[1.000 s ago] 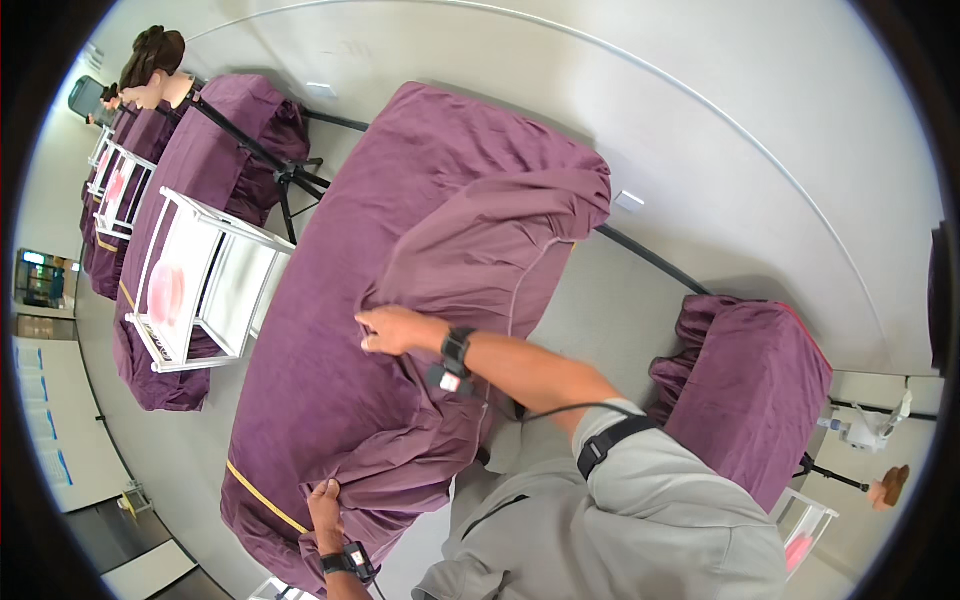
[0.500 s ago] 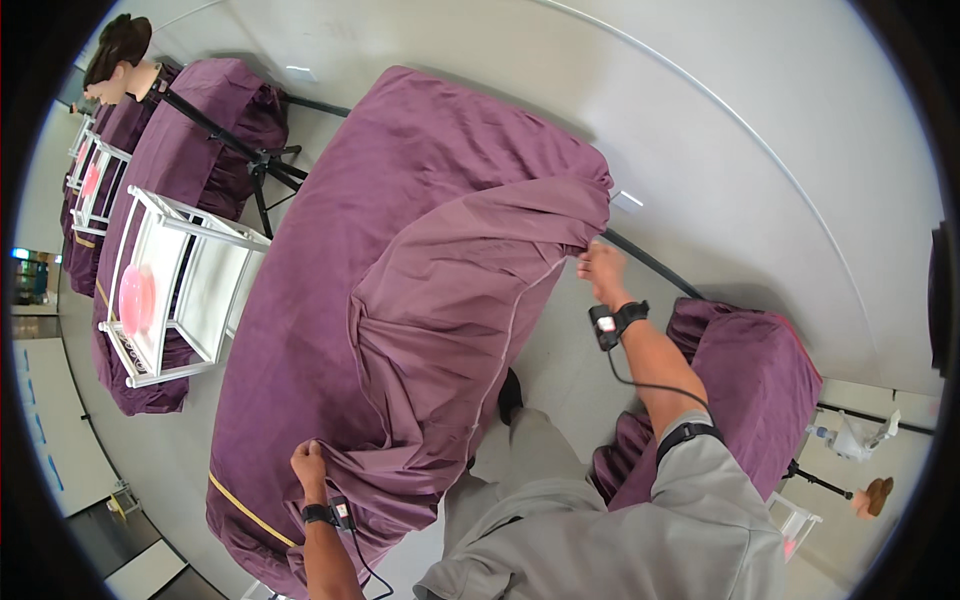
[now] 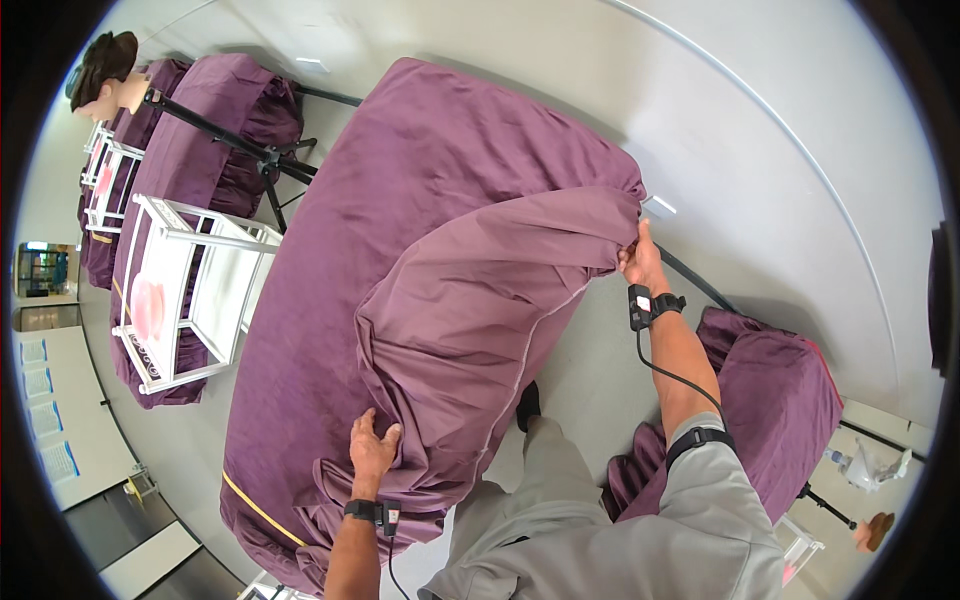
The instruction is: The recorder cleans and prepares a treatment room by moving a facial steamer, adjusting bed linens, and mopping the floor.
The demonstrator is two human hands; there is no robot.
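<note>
A purple cover (image 3: 300,330) lies over a long massage bed in front of me. Its near side is turned back, so the paler, wrinkled underside (image 3: 470,310) faces up, with a light seam along the edge. My right hand (image 3: 643,262) is closed on the gathered fabric near the far right corner of the bed. Lower left, my left hand (image 3: 374,447) rests by the folds with its fingers apart, holding nothing. Both wrists carry a black strap with a small box and a cable.
Left of the bed stands a white trolley (image 3: 185,300) with a pink bowl (image 3: 147,308). Behind it, a mannequin head (image 3: 110,85) sits on a black tripod (image 3: 215,132). Another purple-covered bed (image 3: 765,400) is at the right. A wall (image 3: 740,130) runs along the far side.
My left hand has let go of the fabric, opened and moved right and up. My right hand has reached slightly farther right and up and now grips the cloth at the corner.
</note>
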